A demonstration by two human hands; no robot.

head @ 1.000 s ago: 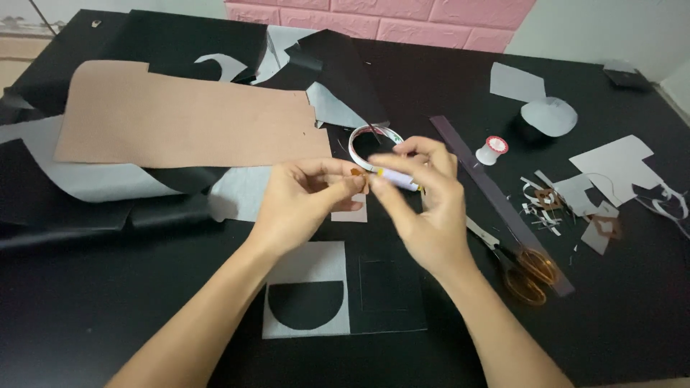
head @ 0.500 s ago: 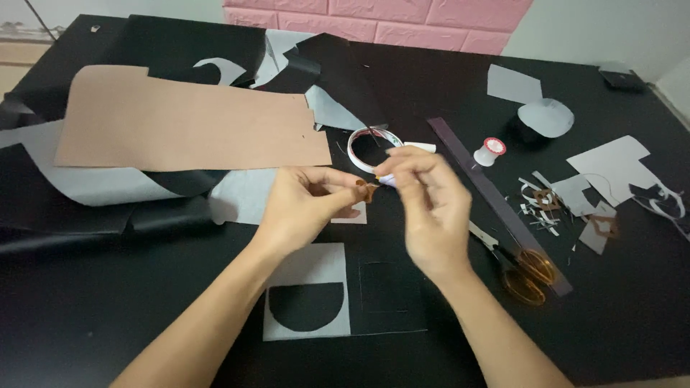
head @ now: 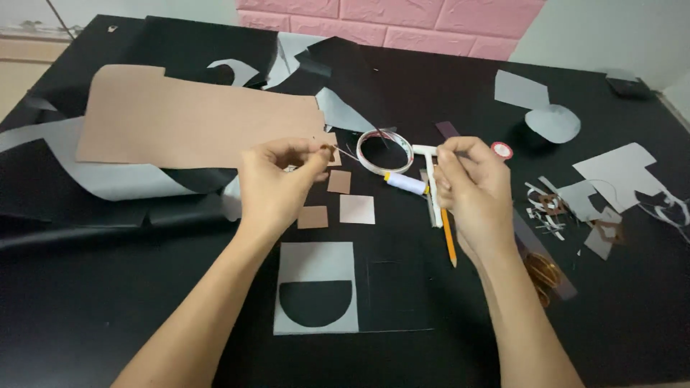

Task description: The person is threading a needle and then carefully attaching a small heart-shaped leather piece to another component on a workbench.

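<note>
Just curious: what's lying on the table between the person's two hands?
Head view: between left hand and right hand lie a tape ring, white thread spool and small paper squares.

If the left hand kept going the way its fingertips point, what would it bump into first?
Probably the ring of white tape: the left hand points right toward it, pinching something small. Depth is hard to judge.

One head-worn camera looks steeply down, close over the black table (head: 108, 323), facing the pink wall (head: 402, 21).
</note>
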